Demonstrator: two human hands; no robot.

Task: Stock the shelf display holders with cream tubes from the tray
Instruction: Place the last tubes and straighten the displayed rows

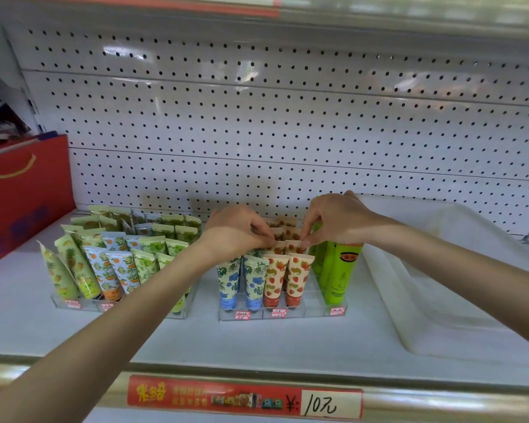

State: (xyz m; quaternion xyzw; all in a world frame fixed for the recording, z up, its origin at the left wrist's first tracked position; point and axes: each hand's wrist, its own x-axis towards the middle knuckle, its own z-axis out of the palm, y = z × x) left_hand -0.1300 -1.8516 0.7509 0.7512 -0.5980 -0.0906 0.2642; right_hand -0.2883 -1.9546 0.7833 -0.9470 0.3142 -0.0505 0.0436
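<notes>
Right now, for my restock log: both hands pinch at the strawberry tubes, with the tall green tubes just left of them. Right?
No. The head view shows the tall green tubes just right of the strawberry tubes, not left. The left hand and right hand do pinch at those tubes.

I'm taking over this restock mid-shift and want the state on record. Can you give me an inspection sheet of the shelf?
Surface: white shelf, carrying two holders and a tray.
Job's things: right clear holder holds blue-flower tubes, strawberry tubes and bright green tubes; left clear holder holds fruit-print tubes; white tray at the right, no tubes visible in it.
Clutter: red gift bag at the far left.
Grippers: left hand and right hand both pinch tops of strawberry tubes behind the front row.
Cables: nothing seen.
Surroundings: white pegboard behind; red price strip on the shelf edge.
</notes>
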